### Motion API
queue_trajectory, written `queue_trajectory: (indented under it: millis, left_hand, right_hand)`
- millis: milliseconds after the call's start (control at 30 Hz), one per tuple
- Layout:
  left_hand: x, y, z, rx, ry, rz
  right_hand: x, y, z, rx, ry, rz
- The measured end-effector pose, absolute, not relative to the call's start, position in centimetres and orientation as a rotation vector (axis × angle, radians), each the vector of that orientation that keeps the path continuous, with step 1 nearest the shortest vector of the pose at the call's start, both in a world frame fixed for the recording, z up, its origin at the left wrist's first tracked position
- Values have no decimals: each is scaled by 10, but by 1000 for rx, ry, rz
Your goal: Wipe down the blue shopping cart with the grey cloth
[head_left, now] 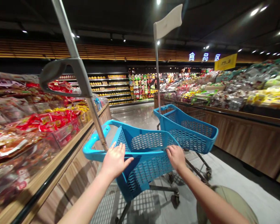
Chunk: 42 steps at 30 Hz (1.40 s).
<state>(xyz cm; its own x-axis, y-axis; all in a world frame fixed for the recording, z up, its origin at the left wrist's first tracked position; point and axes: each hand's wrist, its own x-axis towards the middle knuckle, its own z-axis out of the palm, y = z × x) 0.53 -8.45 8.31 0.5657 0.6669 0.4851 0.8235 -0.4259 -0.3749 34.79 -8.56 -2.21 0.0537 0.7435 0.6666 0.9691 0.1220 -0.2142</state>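
Observation:
A small blue plastic shopping cart [144, 146] stands right in front of me in a shop aisle. My left hand [115, 160] rests on its near left rim, fingers wrapped over the edge. My right hand [176, 157] grips the near right rim, fingers curled over it. A grey metal pole with a grey handle [80, 77] rises from the cart's left rear corner. The basket looks empty. A second blue cart [189, 127] stands just ahead and to the right, with a thin pole carrying a white flag [168, 21].
A wooden display counter [67, 161] with clear bins of red and yellow packaged snacks runs along my left. Another wooden counter [247, 140] with bagged goods runs along the right. Shelves of products [140, 87] close the far end. Grey tiled floor [135, 115] lies between.

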Motion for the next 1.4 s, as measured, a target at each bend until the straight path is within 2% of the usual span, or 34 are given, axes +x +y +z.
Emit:
queue_trajectory:
  millis: [233,333,467,667,833,967,1100,1267,1400]
  left_hand:
    - [1,-86,88,-2237,-1208,-355]
    - [-4,-84,89,-2260,-1183,-349]
    - [-11,-80,90,-2275,-1149,-357]
    - [-12,-79,86,-2279,-1143,-357]
    - [-15,-86,89,-2357,-1077,-354]
    - [-55,-101,95,-2391,-926,-462]
    - [-108,-108,97,-2101,-1185,-700]
    - [-129,-97,98,-2196,-1307,-637]
    - [-119,-92,88,-2284,-1272,-575]
  right_hand:
    - [215,-95,-2,-1460,-1786,-358]
    - [194,-90,6,-1417,-1933,-383]
    - [232,-83,5,-1429,-2129,-467]
    - [343,-81,-19,-1547,-2097,-592]
    - [397,-79,-37,-1542,-2019,-533]
    - [399,-76,-42,-1496,-1931,-425]
    - [393,-72,-44,-1491,-1860,-400]
    - [384,-75,-44,-1543,-1833,-509]
    - [334,-81,-26,-1600,-1826,-562]
